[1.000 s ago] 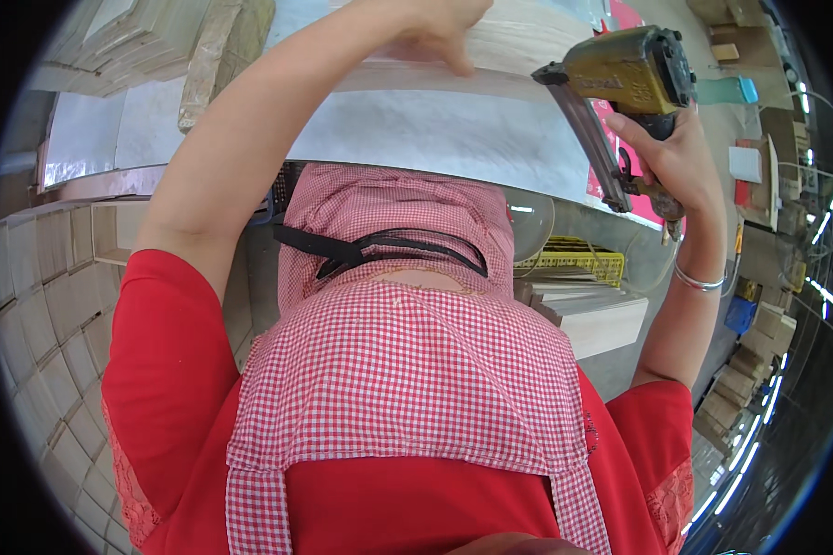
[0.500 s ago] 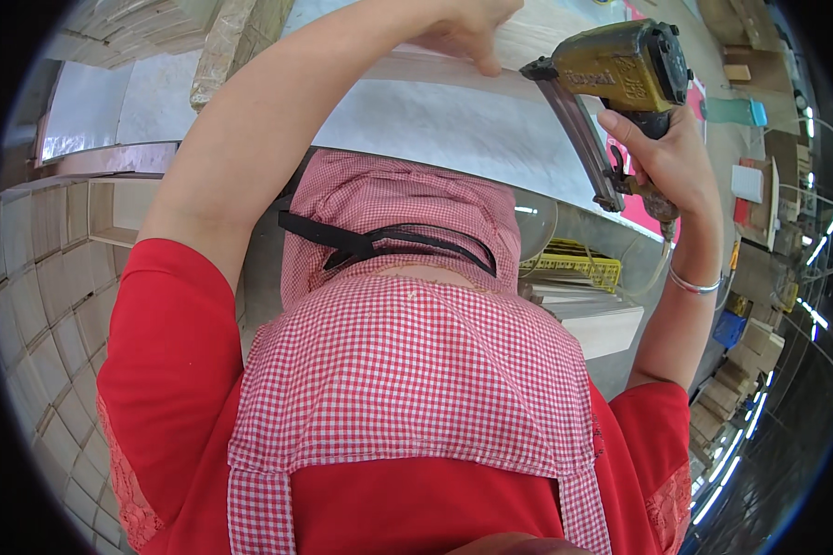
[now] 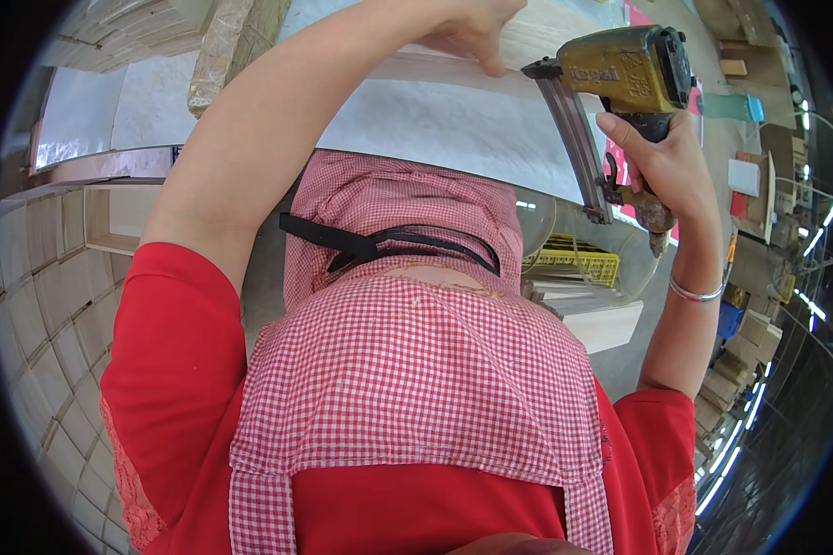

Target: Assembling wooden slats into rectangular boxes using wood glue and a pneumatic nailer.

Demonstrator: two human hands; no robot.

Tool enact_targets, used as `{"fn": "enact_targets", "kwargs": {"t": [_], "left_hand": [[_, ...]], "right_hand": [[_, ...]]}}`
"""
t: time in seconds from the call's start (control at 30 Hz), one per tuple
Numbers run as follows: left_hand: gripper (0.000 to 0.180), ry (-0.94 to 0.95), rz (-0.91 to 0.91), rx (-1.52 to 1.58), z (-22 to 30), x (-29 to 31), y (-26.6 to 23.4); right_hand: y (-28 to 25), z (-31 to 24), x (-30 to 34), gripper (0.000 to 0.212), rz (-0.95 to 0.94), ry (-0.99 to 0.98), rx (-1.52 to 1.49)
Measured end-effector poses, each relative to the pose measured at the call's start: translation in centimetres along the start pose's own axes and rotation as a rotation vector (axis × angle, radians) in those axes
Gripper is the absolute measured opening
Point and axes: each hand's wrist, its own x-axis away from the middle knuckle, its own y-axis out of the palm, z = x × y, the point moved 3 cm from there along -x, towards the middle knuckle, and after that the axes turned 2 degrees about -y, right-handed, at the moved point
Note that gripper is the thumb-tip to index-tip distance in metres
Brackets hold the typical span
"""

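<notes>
My left hand [image 3: 472, 32] reaches to the top of the view, its fingers pressed down on a pale wooden plank [image 3: 551, 42] that lies over a white panel [image 3: 453, 125]. A yellow-bodied nail gun [image 3: 629, 74] is gripped by its handle in my right hand [image 3: 666, 166]. The gun's nose sits at the plank's edge, just right of my left fingers, and its long dark magazine slants down toward my right wrist. My red-and-white checked head cover [image 3: 407, 213] and red shirt fill the middle and hide the bench below.
Rows of open wooden boxes [image 3: 37, 277] are stacked on the left. A yellow crate [image 3: 578, 264] and pale wooden blocks [image 3: 597, 324] lie to the right of my head. More wooden pieces and boxes [image 3: 750, 342] line the far right.
The nail gun's nose has edged slightly left, closer to my left fingers on the plank. Both hands keep their hold.
</notes>
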Motion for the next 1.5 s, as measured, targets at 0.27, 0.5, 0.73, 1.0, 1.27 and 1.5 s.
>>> {"fn": "enact_targets", "kwargs": {"t": [0.27, 0.5, 0.73, 1.0, 1.27, 1.5], "left_hand": [[0.069, 0.066, 0.102, 0.078, -0.1, 0.2, 0.4], [0.075, -0.120, -0.004, -0.291, 0.5, 6.4, -5.0], [0.072, -0.186, -0.071, -0.394, -3.6, 10.6, -8.0], [0.069, -0.154, 0.048, -0.348, 1.3, 10.6, -6.1], [0.061, -0.067, 0.120, -0.225, 0.3, 11.0, -5.5], [0.057, -0.048, 0.128, -0.188, 0.9, 10.9, -5.6]], "right_hand": [[-0.6, -0.7, -0.8, 0.032, -0.003, -0.022, 0.135], [-1.2, -1.4, 0.9, 0.034, 0.076, -0.041, 0.134], [-1.7, -0.1, 2.8, 0.031, 0.097, 0.057, 0.182], [1.2, -2.3, 3.4, 0.027, 0.007, 0.073, 0.063], [3.7, -4.3, 1.9, 0.029, -0.092, -0.142, -0.044], [3.7, -4.8, 1.4, 0.032, -0.111, -0.107, -0.003]]}}
